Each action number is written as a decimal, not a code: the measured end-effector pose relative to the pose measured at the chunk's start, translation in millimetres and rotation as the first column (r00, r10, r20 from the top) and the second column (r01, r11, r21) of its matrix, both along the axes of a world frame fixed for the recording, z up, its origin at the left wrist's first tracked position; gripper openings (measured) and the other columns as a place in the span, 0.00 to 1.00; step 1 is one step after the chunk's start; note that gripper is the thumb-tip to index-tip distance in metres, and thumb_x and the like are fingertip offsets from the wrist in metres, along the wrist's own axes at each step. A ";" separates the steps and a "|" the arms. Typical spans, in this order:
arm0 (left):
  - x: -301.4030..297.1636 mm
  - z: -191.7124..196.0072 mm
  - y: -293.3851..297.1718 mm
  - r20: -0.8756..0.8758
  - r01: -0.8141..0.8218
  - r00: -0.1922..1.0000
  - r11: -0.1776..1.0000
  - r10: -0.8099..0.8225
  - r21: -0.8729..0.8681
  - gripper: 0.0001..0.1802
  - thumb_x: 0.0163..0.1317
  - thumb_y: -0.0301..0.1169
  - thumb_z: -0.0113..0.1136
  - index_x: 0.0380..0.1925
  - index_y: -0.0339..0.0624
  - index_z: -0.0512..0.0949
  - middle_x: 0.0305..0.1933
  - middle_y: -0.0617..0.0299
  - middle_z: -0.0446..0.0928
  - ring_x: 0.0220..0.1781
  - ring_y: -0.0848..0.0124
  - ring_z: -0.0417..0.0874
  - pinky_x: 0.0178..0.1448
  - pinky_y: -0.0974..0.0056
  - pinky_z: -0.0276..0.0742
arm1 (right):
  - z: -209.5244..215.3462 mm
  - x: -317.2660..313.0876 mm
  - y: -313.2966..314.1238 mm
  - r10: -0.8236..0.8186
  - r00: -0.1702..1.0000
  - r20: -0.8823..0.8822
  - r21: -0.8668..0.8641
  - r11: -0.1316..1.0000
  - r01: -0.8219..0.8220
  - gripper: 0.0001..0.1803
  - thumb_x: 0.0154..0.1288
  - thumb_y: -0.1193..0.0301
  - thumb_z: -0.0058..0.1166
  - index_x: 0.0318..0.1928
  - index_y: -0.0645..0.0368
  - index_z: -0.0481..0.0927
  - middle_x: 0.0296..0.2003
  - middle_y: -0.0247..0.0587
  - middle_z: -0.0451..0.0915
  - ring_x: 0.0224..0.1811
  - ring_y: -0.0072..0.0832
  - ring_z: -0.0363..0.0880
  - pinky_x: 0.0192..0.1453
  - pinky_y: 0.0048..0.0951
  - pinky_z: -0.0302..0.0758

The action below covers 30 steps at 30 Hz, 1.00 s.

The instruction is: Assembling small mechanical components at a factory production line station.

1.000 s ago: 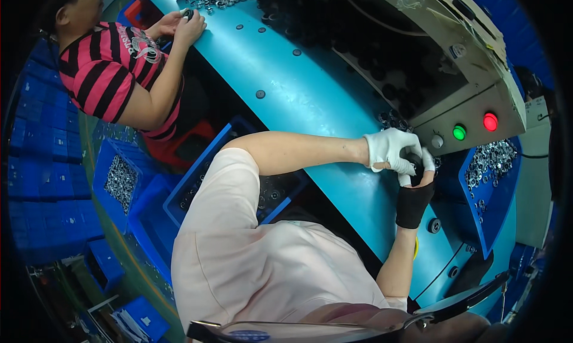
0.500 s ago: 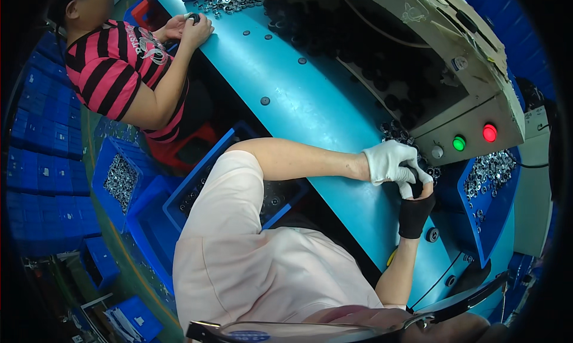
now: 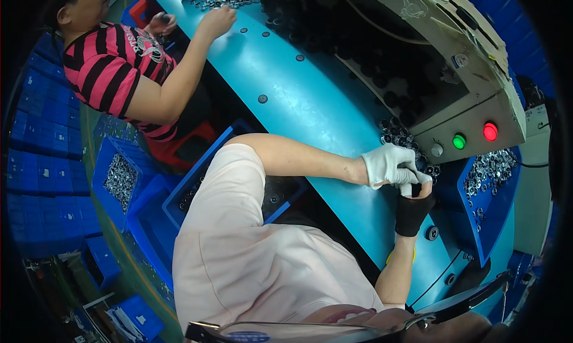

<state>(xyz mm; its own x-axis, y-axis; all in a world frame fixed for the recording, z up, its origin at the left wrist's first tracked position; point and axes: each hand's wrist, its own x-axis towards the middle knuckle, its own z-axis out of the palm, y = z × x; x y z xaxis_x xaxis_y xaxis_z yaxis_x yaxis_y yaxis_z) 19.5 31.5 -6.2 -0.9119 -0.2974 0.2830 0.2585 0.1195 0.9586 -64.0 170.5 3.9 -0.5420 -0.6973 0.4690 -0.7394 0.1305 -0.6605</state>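
My left hand, in a white glove, meets my right hand over the near right of the blue-green table. The right one wears a black fingerless wrap with pale covers on some fingertips. Both sets of fingers are closed and pressed together; whatever sits between them is hidden. Just beyond my fingers lies a pile of small black and metal round parts. A black wheel with a pale centre lies on the table beside my right wrist.
A grey machine with lit green and red buttons borders the far side. To the right stands a blue bin of shiny metal rings. Small black wheels dot the table. At far left sits a co-worker in a striped shirt. Blue crates stand left.
My fingers have come closer together, covering the dark round part glimpsed between them before. The co-worker's hands have parted, one moving toward the pile of metal parts, the other drawn back.
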 end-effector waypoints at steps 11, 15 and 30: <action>-7.3 -6.2 -9.0 0.085 0.004 0.996 0.999 -0.009 0.051 0.17 0.56 0.31 0.68 0.40 0.31 0.76 0.34 0.54 0.80 0.34 0.69 0.83 0.41 0.66 0.81 | -7.2 -7.8 0.7 0.133 0.969 0.210 -0.023 0.991 -0.131 0.24 0.58 0.80 0.54 0.57 0.63 0.70 0.51 0.42 0.76 0.56 0.28 0.73 0.62 0.30 0.68; -10.0 3.1 -9.2 0.115 -0.088 0.988 0.983 0.107 -0.161 0.13 0.52 0.27 0.67 0.35 0.32 0.75 0.34 0.52 0.80 0.35 0.69 0.81 0.39 0.65 0.76 | -6.0 -2.1 2.2 0.152 0.960 0.234 -0.074 0.988 -0.138 0.24 0.59 0.80 0.54 0.57 0.63 0.71 0.50 0.42 0.78 0.53 0.29 0.76 0.58 0.29 0.71; -9.5 7.5 -24.2 0.225 0.146 0.944 0.919 -0.240 0.366 0.21 0.68 0.38 0.54 0.48 0.27 0.74 0.43 0.51 0.79 0.40 0.64 0.83 0.44 0.63 0.83 | -10.7 -5.3 -3.9 0.053 0.851 0.523 -0.175 0.983 0.046 0.14 0.58 0.72 0.63 0.44 0.62 0.78 0.35 0.40 0.82 0.37 0.23 0.80 0.42 0.24 0.75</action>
